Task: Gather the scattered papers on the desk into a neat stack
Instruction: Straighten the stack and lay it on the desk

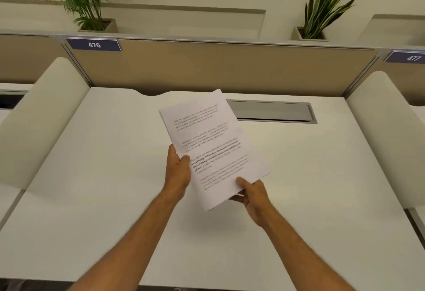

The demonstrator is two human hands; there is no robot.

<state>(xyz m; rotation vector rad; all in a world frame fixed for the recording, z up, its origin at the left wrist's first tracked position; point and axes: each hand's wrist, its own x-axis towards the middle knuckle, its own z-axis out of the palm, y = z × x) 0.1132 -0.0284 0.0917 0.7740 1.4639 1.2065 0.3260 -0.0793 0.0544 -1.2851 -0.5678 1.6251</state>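
Observation:
A bundle of white printed papers (207, 139) is lifted above the white desk (103, 175), tilted with its top end away from me and leaning left. My left hand (178, 171) grips the bundle's left edge, thumb on the printed face. My right hand (250, 195) pinches the lower right corner, thumb on top and fingers underneath. The sheets lie closely together, with slightly uneven edges at the right corner. No loose sheets show on the desk surface.
A grey cable tray lid (273, 111) is set into the desk's back right. A tan partition (218, 67) with label 476 (94, 44) closes the back. Cream side dividers stand left (43, 116) and right (386, 134). Two potted plants sit behind.

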